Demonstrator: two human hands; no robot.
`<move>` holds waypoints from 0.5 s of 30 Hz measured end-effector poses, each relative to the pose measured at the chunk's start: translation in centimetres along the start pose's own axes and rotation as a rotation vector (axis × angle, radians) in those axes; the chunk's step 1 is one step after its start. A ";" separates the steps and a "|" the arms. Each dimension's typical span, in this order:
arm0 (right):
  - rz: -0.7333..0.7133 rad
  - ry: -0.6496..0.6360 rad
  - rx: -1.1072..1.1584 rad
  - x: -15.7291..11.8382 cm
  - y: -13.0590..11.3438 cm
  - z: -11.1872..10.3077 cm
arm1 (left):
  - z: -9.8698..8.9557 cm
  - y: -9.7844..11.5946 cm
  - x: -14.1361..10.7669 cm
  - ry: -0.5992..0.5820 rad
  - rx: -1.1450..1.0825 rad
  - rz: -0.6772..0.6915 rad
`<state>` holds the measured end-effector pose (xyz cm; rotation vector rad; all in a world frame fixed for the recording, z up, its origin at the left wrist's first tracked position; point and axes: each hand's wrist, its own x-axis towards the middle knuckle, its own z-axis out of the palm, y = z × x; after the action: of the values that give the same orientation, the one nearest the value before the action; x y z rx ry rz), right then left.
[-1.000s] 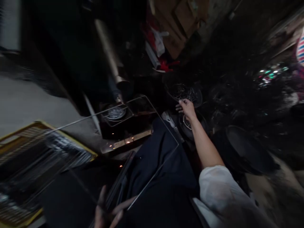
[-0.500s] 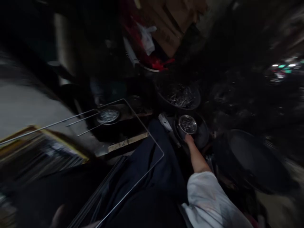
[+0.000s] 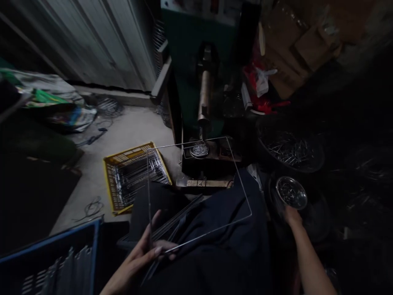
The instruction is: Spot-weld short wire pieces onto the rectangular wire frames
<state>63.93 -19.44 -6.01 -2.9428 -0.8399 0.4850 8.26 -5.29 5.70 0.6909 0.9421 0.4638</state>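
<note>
Head view is the only feed I'm reading from here, and it shows the left hand (image 3: 138, 256) at lower centre, closed narrow around a rectangular wire frame (image 3: 187, 144) with thumb and fingers pinching one corner. The frame stands up in front of me and spans from that hand across to the welding machine (image 3: 204, 96) at top centre, which has a green body and a brass-coloured cylinder. A round steel dish (image 3: 199, 150) sits on the machine's base, seen through the frame. A bundle of straight wire rods (image 3: 175, 221) lies across the dark trousers (image 3: 221, 233), just beside the left hand. The right hand (image 3: 293, 216), at lower right, is at the lower rim of a small steel bowl (image 3: 291, 192) of short wire pieces; I cannot tell whether it grips the bowl. Above that bowl, a black basin (image 3: 290, 149) holds more wire pieces. At left of the frame, a yellow crate (image 3: 136, 180) of wire frames sits on the concrete floor (image 3: 129, 131), a blue crate (image 3: 52, 262) fills the lower left corner, and cardboard boxes (image 3: 294, 45) crowd the upper right.
</note>
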 end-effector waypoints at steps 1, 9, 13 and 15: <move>0.007 -0.013 -0.010 0.2 0.6 0.0 | -0.3 -0.1 0.1 -0.031 -0.011 0.005; -0.061 -0.082 0.620 -5.0 -0.4 -7.2 | -2.3 -1.0 0.3 -0.205 -0.061 0.060; -0.057 -0.047 0.736 -12.3 -5.7 -12.3 | -2.8 -1.4 0.8 -0.265 -0.034 0.091; -0.213 -0.106 0.743 -15.6 -9.5 -13.3 | -2.7 -1.3 0.9 -0.279 -0.025 0.103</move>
<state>50.66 -18.93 12.27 -2.1447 -0.7547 0.7445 6.48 -4.70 3.19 0.7624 0.6392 0.4555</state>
